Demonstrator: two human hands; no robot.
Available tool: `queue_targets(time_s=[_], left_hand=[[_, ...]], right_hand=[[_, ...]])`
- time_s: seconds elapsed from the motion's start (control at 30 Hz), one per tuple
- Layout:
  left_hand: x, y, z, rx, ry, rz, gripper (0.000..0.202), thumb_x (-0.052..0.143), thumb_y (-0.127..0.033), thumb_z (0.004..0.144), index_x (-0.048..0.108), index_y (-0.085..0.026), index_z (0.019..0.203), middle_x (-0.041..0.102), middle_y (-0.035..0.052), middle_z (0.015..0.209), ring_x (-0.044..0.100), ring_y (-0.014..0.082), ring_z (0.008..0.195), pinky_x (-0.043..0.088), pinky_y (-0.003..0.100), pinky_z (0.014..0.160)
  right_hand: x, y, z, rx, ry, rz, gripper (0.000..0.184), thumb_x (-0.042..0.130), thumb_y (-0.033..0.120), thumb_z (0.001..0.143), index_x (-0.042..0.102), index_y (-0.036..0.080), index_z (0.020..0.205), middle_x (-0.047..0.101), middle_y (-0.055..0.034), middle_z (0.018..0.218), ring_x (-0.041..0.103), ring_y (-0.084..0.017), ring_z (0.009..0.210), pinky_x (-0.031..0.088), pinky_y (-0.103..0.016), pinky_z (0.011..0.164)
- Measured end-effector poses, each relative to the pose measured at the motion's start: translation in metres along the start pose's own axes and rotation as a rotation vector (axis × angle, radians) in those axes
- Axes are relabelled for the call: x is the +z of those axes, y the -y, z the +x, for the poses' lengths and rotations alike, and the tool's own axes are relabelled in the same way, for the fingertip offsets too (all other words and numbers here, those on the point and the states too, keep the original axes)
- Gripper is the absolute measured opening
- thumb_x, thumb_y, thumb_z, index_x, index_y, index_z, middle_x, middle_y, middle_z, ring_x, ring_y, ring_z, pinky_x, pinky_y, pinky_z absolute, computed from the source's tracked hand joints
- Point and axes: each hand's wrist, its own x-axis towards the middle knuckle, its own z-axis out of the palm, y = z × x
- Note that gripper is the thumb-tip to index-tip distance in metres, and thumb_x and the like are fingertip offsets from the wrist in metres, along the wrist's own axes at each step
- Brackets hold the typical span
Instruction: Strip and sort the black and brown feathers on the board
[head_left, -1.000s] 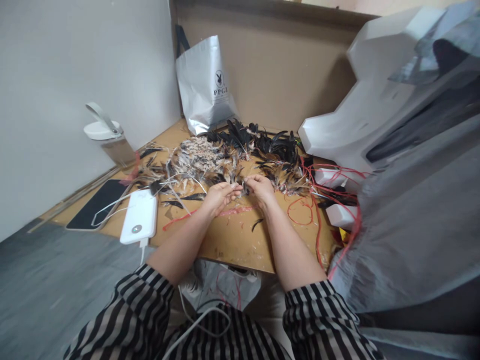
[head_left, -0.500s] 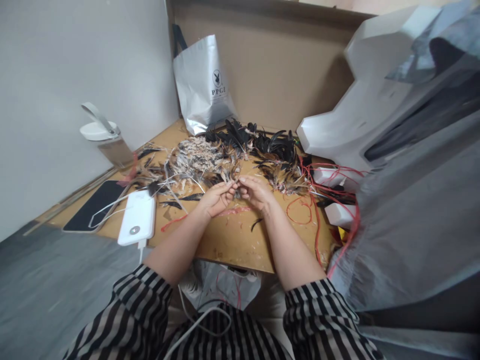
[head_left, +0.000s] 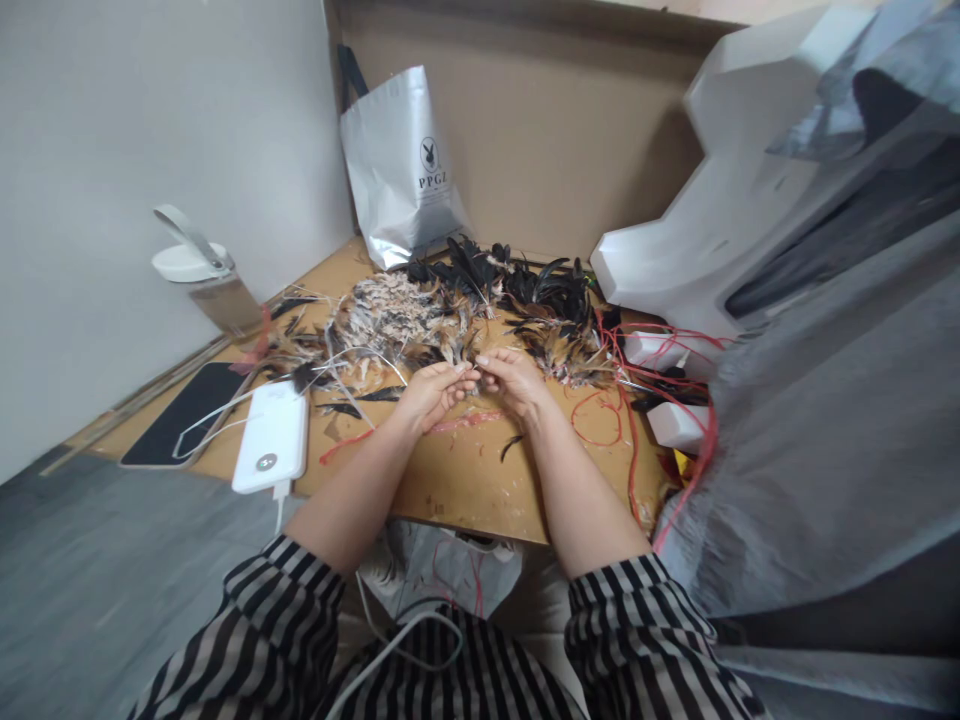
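Note:
Above the table's middle, my left hand (head_left: 439,393) is closed in a pinch, and a small tuft of feathers (head_left: 459,346) shows at its fingertips. My right hand (head_left: 514,380) is pinched too, its fingertips almost meeting the left ones. What the right fingers grip is too small to make out. Just beyond the hands lies a heap of brown and pale feathers (head_left: 390,315), with black feathers (head_left: 472,272) behind it. To the right is a pile of brown feathers (head_left: 566,350). Red string (head_left: 469,422) lies on the table below the hands.
A white power bank (head_left: 271,435), a phone (head_left: 184,415) and a lidded bottle (head_left: 225,300) stand or lie at left. A silver bag (head_left: 397,170) leans at the back. Tangled red cords (head_left: 631,440) and a white foam piece (head_left: 645,265) are on the right, above the wooden table (head_left: 465,490).
The fingertips of both hands shift very slightly while staying close together in a pinch. The whole view has moved a little; the things on the table stay put.

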Motion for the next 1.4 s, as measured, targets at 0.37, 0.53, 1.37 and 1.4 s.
queue_targets(time_s=[0.37,0.53,1.37,1.4], left_hand=[[0.0,0.004,0.0,0.028,-0.009,0.12,0.018,0.07,-0.023,0.066,0.063,-0.007,0.07,0.065,0.0059,0.064,0.056,0.0046,0.052,0.04,0.013,0.047],[0.003,0.003,-0.002,0.056,-0.057,0.171,0.022,0.073,-0.028,0.062,0.062,-0.009,0.064,0.062,0.0041,0.058,0.053,0.0049,0.048,0.039,0.014,0.046],[-0.002,0.004,0.004,0.159,-0.143,0.141,0.022,0.07,-0.029,0.065,0.063,-0.009,0.071,0.064,0.0053,0.064,0.052,0.0047,0.048,0.036,0.015,0.043],[-0.001,0.003,0.003,0.156,-0.147,0.14,0.022,0.07,-0.029,0.065,0.063,-0.009,0.071,0.064,0.0053,0.064,0.052,0.0047,0.048,0.036,0.015,0.043]], right_hand=[[0.006,-0.011,0.006,-0.12,-0.121,-0.153,0.025,0.073,0.034,0.055,0.057,0.016,0.062,0.054,0.004,0.052,0.042,-0.006,0.045,0.03,-0.021,0.046],[0.01,-0.008,0.002,-0.093,-0.118,-0.186,0.027,0.073,0.036,0.055,0.057,0.016,0.064,0.052,0.0051,0.05,0.039,-0.006,0.043,0.027,-0.021,0.045],[-0.033,-0.019,0.014,-0.185,-0.413,-0.968,0.023,0.055,0.037,0.064,0.064,0.016,0.062,0.059,0.0003,0.057,0.046,-0.011,0.052,0.032,-0.023,0.053],[-0.03,-0.02,0.012,-0.183,-0.412,-1.037,0.022,0.055,0.037,0.064,0.064,0.017,0.062,0.058,0.0002,0.056,0.046,-0.011,0.052,0.03,-0.023,0.052]])
